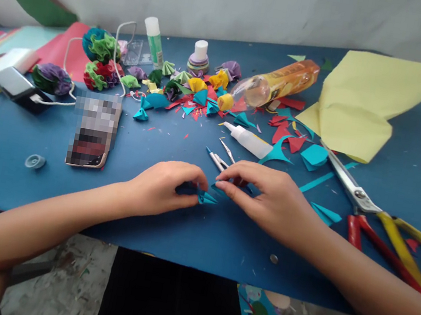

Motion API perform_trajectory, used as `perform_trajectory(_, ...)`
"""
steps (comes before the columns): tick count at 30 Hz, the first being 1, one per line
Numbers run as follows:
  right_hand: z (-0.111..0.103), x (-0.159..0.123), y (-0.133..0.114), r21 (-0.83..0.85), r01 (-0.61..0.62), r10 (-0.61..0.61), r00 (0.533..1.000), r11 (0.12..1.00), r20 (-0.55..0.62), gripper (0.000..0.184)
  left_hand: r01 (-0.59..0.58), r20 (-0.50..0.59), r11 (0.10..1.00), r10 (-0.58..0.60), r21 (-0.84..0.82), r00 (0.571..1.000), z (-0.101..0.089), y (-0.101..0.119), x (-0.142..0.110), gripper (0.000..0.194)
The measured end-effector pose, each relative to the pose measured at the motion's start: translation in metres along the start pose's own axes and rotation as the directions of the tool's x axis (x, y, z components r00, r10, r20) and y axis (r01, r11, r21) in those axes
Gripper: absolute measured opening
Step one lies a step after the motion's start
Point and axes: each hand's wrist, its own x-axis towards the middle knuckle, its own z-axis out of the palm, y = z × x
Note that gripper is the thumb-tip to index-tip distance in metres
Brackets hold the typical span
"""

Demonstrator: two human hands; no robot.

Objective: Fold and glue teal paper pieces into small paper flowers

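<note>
A small folded teal paper piece (206, 197) lies on the blue table (3, 144) between both hands. My left hand (163, 186) is curled with its fingertips pinching the piece's left end. My right hand (264, 196) reaches in from the right, fingers together and pressing down on the paper by its far edge. Just behind the hands lie metal tweezers (221, 158) and a white glue bottle (248, 139).
A phone (93, 130) lies left of the hands, a power bank (18, 85) with cables farther left. Folded paper flowers (97, 60), scraps, glue stick (154, 40) and an orange bottle (277, 85) crowd the back. Yellow paper (365, 102) and large scissors (381, 223) are at right.
</note>
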Motion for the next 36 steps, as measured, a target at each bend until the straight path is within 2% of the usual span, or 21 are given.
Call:
perform_trajectory(3,-0.002,-0.002,0.0,-0.019,0.068,-0.068,0.998,0.998,-0.006,0.006,-0.051,-0.162,0.999,0.048,-0.009,0.986,-0.002,0.003,0.0,0.011)
perform_trajectory(6,-0.001,-0.004,-0.001,-0.052,0.197,-0.198,0.98,0.979,-0.003,0.007,-0.118,-0.304,0.993,0.118,0.021,0.945,-0.003,0.005,0.001,0.016)
perform_trajectory(9,0.002,-0.007,-0.003,-0.031,0.332,-0.333,0.943,0.943,0.003,0.008,-0.161,-0.371,0.985,0.172,0.061,0.913,-0.003,0.006,0.002,0.02)
perform_trajectory(11,0.005,-0.008,-0.004,0.006,0.371,-0.371,0.929,0.929,0.001,0.008,-0.212,-0.397,0.975,0.221,0.067,0.891,-0.003,0.006,0.002,0.019)
perform_trajectory(16,0.003,-0.008,-0.011,0.139,0.265,-0.266,0.964,0.954,-0.012,0.006,-0.336,-0.443,0.94,0.279,-0.053,0.852,-0.004,0.005,0.002,0.025)
perform_trajectory(19,-0.002,-0.006,-0.015,0.245,0.2,-0.198,0.98,0.949,-0.032,0.005,-0.323,-0.44,0.928,0.215,-0.185,0.872,-0.003,0.005,0.001,0.028)
perform_trajectory(22,-0.004,-0.005,-0.017,0.328,0.158,-0.163,0.987,0.931,-0.011,0.005,-0.243,-0.415,0.908,0.086,-0.341,0.906,-0.001,0.005,0.0,0.021)
perform_trajectory(24,-0.004,-0.005,-0.017,0.352,0.14,-0.151,0.989,0.926,0.003,0.004,-0.213,-0.394,0.893,0.044,-0.396,0.918,-0.001,0.006,0.0,0.015)
perform_trajectory(29,-0.003,-0.005,-0.015,0.357,0.15,-0.155,0.988,0.922,-0.015,0.005,-0.232,-0.381,0.912,0.093,-0.337,0.92,-0.005,0.008,0.001,0.013)
perform_trajectory(33,-0.003,-0.004,-0.015,0.343,0.152,-0.15,0.988,0.927,-0.031,0.007,-0.3,-0.434,0.93,0.187,-0.21,0.881,-0.006,0.007,0.001,0.031)
perform_trajectory(36,-0.002,-0.003,-0.015,0.345,0.145,-0.15,0.989,0.927,-0.012,0.007,-0.33,-0.438,0.93,0.231,-0.164,0.869,-0.005,0.007,0.001,0.029)
